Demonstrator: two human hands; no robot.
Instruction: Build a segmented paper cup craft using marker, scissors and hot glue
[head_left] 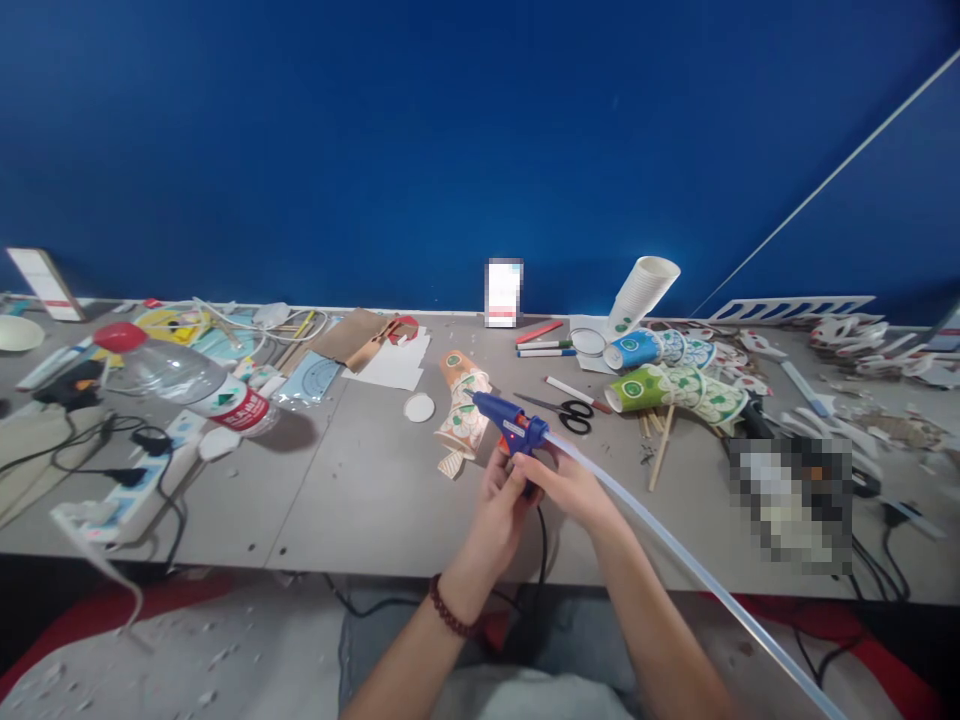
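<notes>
A long translucent glue stick [675,546] trails near right from the blue glue gun [504,413], at centre; left hand [499,518] and right hand [574,490] clasp its handle [516,450], the safest hold: likely light, stiff, hot-tipped.

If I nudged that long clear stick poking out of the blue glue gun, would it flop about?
Probably not much: the clear stick runs nearly straight out of the glue gun with little sag, so it seems fairly stiff, perhaps slightly springy. Being so thin, it's likely light. Its shiny surface may feel slippery.
</notes>
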